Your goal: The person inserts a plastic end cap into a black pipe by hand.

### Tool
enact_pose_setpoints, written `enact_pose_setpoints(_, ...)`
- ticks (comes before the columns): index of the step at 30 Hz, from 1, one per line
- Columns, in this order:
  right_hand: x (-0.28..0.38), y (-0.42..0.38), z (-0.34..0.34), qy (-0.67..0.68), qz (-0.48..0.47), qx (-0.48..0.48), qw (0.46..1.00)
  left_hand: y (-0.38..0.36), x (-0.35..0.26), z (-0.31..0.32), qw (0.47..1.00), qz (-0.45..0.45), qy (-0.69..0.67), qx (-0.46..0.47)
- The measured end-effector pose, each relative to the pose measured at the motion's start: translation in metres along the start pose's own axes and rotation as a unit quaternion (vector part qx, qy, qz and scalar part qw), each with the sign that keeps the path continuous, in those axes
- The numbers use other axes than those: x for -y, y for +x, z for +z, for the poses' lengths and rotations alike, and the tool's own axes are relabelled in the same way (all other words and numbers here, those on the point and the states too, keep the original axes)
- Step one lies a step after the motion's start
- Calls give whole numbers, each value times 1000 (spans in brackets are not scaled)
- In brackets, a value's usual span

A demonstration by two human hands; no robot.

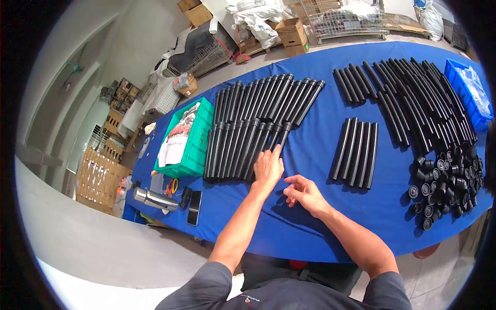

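At the right end of the near row of capped black tubes (236, 152), my left hand (268, 169) has its fingers on the last black tube (283, 136). The hand covers that tube's lower part; its wider capped end points away from me. Just to the right, my right hand (306, 196) hovers low over the cloth with fingers loosely bent and apart, and nothing shows in it. Further right, several plain black tubes (355, 153) lie side by side. A second row of capped tubes (268, 98) lies behind the near row.
Many loose black tubes (413, 98) lie at the far right, with a heap of black caps (448, 181) nearer me. A blue bin (454, 77) stands behind them. Left are a green crate (206, 124), steel flask (155, 199), scissors (172, 186) and phone (194, 208) on blue cloth (310, 235).
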State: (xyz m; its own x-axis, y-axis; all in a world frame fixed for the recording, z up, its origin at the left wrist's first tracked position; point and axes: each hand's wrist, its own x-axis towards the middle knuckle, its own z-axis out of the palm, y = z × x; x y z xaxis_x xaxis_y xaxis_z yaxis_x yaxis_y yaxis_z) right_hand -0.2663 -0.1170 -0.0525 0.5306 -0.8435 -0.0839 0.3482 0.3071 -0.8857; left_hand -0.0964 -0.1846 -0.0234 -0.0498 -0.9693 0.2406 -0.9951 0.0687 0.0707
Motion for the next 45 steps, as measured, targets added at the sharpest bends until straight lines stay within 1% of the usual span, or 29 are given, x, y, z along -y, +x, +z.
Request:
enact_pose_setpoints(8,-6,1,-2,-17,8,8,1000,4,13,2,1000,-16,26,6)
enact_pose_setpoints(11,-8,3,-2,-50,0,12,999,5,13,2,999,-16,41,12)
enact_pose_setpoints(13,-9,-1,-1,-130,-8,20,991,5,5,1,999,6,19,-47)
enact_pose_setpoints(14,-19,-1,-1,-238,-115,3,964,9,-1,0,999,14,-4,-52)
enact_pose_setpoints(15,-11,-6,2,-298,-164,23,940,12,-10,-4,996,53,-48,-51)
enact_pose_setpoints(17,-26,-2,1,-418,-244,86,871,13,-39,-16,980,147,-134,-2)
enact_pose_setpoints(19,-16,-12,7,-458,-232,109,851,18,-63,-9,936,277,-216,36)
enact_pose_setpoints(21,-18,-12,5,-467,-234,118,844,14,-85,-1,918,339,-190,78)
enact_pose_setpoints(23,-28,-7,4,-464,-243,106,845,12,-101,4,913,346,-179,119)
enact_pose_setpoints(24,-29,-6,4,-461,-249,101,846,12,-105,8,914,353,-164,113)
enact_pose_setpoints(27,-29,-7,5,-452,-262,89,848,17,-109,9,928,316,-162,115)
enact_pose_setpoints(30,-25,-7,5,-461,-251,94,846,26,-114,-4,950,243,-139,142)
enact_pose_setpoints(33,-25,-7,5,-468,-253,97,841,33,-114,9,965,177,-143,128)
enact_pose_setpoints(34,-23,-8,6,-467,-252,92,842,36,-114,12,967,161,-136,145)
enact_pose_setpoints(36,-17,-11,8,-463,-253,85,845,38,-104,29,966,165,-160,116)
enact_pose_setpoints(37,-14,-11,7,-449,-238,117,853,38,-100,29,965,168,-175,100)
enact_pose_setpoints(39,-4,-11,1,-424,-206,178,864,30,-89,22,962,173,-172,121)
enact_pose_setpoints(40,3,-13,0,-393,-195,172,882,23,-78,25,961,188,-178,97)
enact_pose_setpoints(41,6,-15,2,-344,-201,128,908,14,-67,27,959,205,-184,73)
enact_pose_setpoints(43,7,-21,6,-239,-206,37,948,-11,-49,8,963,180,-174,101)
enact_pose_setpoints(44,8,-22,6,-293,-260,0,920,-23,-35,6,963,163,-181,118)
enact_pose_setpoints(45,7,-21,7,-306,-296,-31,904,-38,-25,-5,965,139,-178,130)
